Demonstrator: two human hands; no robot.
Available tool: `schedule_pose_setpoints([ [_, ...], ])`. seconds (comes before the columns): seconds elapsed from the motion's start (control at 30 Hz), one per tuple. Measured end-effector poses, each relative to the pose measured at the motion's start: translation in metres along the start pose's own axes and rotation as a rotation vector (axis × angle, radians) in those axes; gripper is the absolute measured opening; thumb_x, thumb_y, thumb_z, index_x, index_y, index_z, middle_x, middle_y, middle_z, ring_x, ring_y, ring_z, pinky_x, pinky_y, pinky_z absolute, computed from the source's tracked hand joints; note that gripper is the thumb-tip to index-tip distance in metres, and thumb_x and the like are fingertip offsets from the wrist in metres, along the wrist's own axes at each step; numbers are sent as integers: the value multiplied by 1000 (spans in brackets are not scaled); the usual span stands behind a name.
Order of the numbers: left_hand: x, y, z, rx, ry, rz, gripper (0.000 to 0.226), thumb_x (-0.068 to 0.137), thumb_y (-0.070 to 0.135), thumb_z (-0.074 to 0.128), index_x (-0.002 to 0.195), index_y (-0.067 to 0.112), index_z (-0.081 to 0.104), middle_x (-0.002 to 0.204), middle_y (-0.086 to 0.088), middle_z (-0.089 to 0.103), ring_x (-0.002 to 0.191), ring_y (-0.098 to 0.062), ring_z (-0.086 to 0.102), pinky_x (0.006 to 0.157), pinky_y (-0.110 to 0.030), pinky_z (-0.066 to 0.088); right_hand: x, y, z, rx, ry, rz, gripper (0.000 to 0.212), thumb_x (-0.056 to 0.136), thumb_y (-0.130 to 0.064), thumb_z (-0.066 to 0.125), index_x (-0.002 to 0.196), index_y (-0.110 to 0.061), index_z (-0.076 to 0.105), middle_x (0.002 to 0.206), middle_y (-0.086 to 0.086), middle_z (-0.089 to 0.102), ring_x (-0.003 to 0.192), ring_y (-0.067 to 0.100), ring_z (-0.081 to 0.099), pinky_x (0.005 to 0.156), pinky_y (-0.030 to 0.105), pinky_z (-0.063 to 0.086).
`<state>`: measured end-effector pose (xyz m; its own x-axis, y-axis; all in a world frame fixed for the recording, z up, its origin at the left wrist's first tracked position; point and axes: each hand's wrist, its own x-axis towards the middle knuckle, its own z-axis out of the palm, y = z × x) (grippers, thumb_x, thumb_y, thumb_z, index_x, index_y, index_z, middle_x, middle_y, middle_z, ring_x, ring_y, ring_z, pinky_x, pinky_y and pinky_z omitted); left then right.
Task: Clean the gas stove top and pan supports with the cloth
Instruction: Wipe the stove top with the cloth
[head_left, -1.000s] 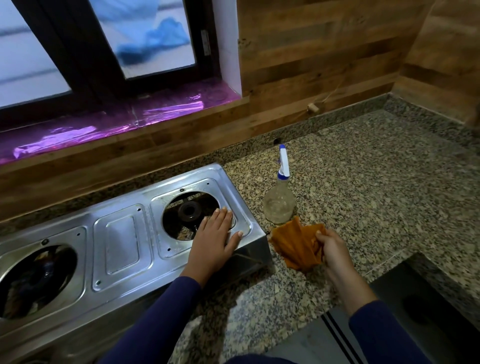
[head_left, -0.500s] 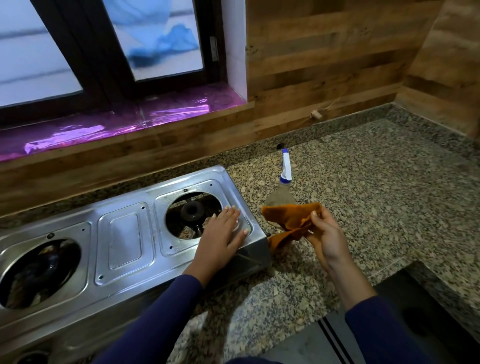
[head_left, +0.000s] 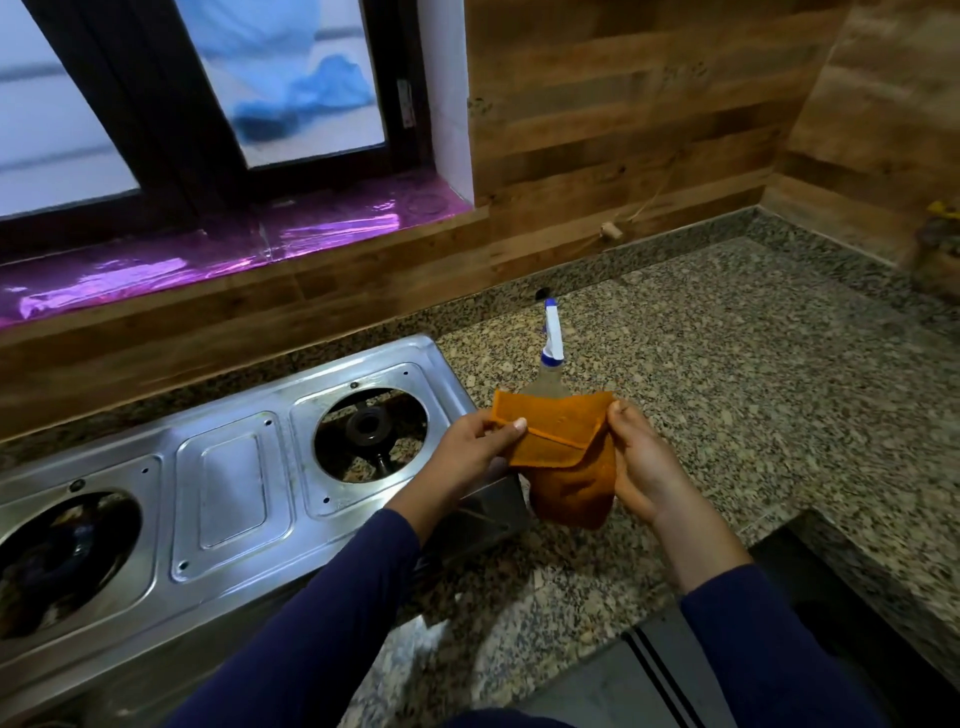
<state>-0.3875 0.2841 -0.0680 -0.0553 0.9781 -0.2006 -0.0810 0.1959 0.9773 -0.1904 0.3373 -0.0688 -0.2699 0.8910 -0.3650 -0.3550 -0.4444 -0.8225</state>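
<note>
Partly hiding the spray bottle (head_left: 552, 344), the cloth (head_left: 563, 448) is pinched by left grip (head_left: 470, 451) and right grip (head_left: 644, 467)

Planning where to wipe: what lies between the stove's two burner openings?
In the head view, a flat rectangular steel panel fills the stretch between the left opening and the right opening; nothing rests on it.
</note>
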Motion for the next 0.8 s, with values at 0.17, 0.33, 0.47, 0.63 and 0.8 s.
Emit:
schedule_pose_setpoints([
  [0.17, 6, 1, 8, -46, 105, -92, 19, 94, 20, 65, 95, 1, 68, 87, -13, 72, 74, -18, 69, 66, -24, 55, -10, 4, -17, -447, -211, 213, 64, 87, -16, 72, 138, -43, 44, 118, 5, 69, 106, 27, 66, 78, 42, 60],
  [0.33, 7, 3, 6, -121, -59, -206, 44, 77, 29, 81, 116, 15, 67, 110, -3, 74, 106, -21, 67, 95, -37, 50, -4, -1, -21, -24, -99, 153, 61, 75, -7, 72, 130, -26, 56, 110, 14, 70, 97, 30, 72, 72, 37, 60],
  [0.47, 10, -13, 20, 91, -110, -337, 49, 72, 12, 85, 117, 10, 65, 114, -9, 72, 109, -30, 66, 97, -49, 52, 5, 4, -35, -351, 196, 117, 38, 87, -15, 71, 124, -21, 62, 115, 12, 67, 96, 30, 68, 74, 36, 57],
  [0.63, 10, -30, 46, -27, 58, -465, 19, 84, 21, 77, 82, 7, 65, 66, -6, 69, 60, -20, 65, 54, -26, 54, -13, 3, -49, -429, 340, 42, 18, 93, -21, 67, 111, -22, 67, 99, 6, 65, 75, 21, 63, 47, 21, 48],
  [0.8, 7, -35, 59, -99, 97, -460, 18, 91, 23, 69, 82, 12, 58, 57, -2, 56, 48, -14, 53, 42, -20, 42, -28, -7, -56, -493, 282, 56, 26, 90, -23, 70, 114, -23, 63, 105, 4, 66, 84, 20, 64, 59, 27, 49],
])
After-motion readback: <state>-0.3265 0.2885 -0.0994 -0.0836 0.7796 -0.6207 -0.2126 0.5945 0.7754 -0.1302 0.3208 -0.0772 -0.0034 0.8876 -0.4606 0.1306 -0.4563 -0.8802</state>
